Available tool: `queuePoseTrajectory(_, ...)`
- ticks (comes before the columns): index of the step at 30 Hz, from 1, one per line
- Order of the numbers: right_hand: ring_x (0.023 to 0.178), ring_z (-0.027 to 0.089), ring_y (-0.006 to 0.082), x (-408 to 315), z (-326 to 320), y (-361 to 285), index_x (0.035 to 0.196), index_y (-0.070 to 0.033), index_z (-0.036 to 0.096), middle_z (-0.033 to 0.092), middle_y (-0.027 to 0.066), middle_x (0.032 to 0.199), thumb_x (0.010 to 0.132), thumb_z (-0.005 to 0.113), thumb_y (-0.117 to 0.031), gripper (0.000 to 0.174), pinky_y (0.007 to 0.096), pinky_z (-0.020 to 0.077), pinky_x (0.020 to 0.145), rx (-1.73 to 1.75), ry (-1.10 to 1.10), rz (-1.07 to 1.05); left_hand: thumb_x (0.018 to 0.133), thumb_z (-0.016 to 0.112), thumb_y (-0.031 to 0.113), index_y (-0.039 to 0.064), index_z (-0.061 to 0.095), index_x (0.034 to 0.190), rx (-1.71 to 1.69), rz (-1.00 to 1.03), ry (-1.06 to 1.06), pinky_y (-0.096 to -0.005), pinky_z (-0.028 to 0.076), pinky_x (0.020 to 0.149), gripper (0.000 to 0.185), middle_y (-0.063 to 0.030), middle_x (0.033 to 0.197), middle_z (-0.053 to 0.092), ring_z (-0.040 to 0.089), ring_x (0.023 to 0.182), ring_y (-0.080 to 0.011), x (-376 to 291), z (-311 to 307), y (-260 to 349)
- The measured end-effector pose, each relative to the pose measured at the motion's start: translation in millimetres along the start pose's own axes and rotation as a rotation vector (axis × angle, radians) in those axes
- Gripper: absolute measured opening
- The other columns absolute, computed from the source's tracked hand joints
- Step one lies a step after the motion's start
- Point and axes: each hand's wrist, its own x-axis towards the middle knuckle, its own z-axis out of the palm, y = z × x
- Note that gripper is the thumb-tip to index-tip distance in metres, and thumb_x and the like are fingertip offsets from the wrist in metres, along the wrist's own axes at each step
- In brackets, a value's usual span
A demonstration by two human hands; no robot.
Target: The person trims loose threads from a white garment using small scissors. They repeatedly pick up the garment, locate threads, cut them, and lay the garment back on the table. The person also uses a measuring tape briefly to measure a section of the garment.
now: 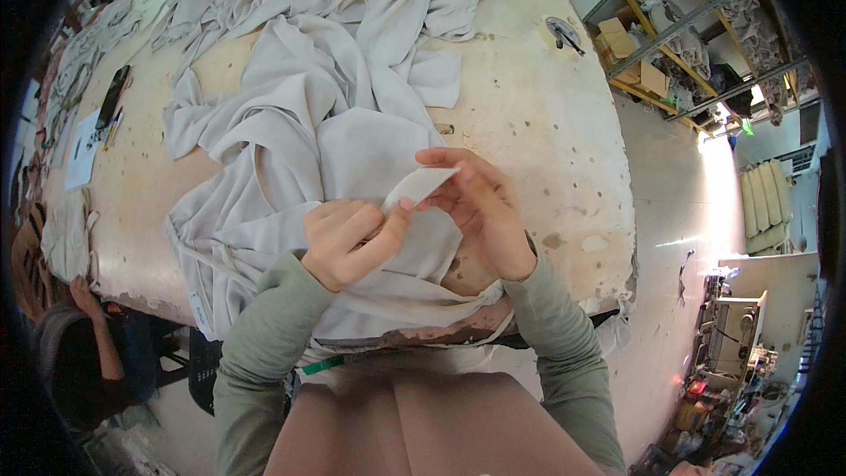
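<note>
My left hand point(350, 241) pinches a short folded strip of pale cloth point(418, 185) between thumb and curled fingers. Around the strip's far end, my right hand point(486, 215) curves with its fingers apart. Whether its thumb touches the strip is hard to see. Under both hands spreads a heap of light grey fabric pieces point(370, 145), wrinkled and partly draped over the near table edge. At the lower left of this heap, a white label point(199, 314) with writing hangs from the cloth.
The worn, stained worktable point(529, 112) also bears a black object point(112, 96), pens point(112, 129), a printed sheet point(82, 152) and a round dish with a dark tool point(562, 33). A person point(79, 350) sits at left beside a cloth bundle point(66, 238). Loaded shelves point(687, 20) stand right.
</note>
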Motion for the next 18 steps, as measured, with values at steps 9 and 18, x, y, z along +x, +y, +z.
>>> queuePoseTrajectory(9, 0.082, 0.058, 0.0087, -1, -2, 12, 0.100, 0.001, 0.062, 0.063, 0.0032, 0.088, 0.088, 0.064, -0.013, 0.018, 0.0232, 0.0466, 0.076, -0.268, 0.102, -0.107, 0.069, 0.068, 0.004, 0.011, 0.063, 0.086, -0.036, -0.064, -0.098, -0.0238, 0.035, 0.046, 0.019, 0.0020, 0.064, 0.047, 0.045, 0.050, -0.0100, 11, 2, 5)
queuePoseTrajectory(18, 0.080, 0.054, 0.0073, -4, 0, 12, 0.097, 0.000, 0.063, 0.060, -0.0007, 0.085, 0.091, 0.060, -0.014, 0.016, 0.0228, 0.0432, 0.074, -0.387, 0.048, -0.134, 0.076, 0.070, 0.011, 0.004, 0.063, 0.093, -0.723, -0.809, 0.010, -0.0247, 0.036, 0.068, 0.019, -0.0024, 0.085, 0.057, 0.050, 0.075, -0.0118, 13, 9, 0)
